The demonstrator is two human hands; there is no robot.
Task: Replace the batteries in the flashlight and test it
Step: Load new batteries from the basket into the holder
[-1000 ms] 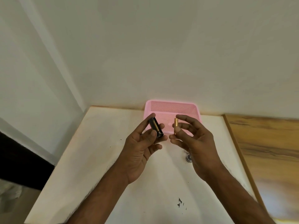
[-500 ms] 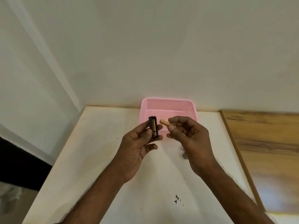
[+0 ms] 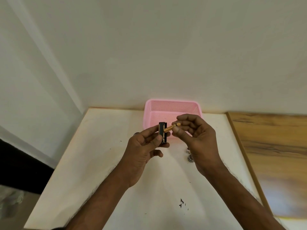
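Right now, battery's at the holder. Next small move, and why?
Probably tip the battery down with the right hand until it lies along the open slot of the black holder. Its near end already meets the holder's top, but it sits angled across, and the left hand holds the holder steady.
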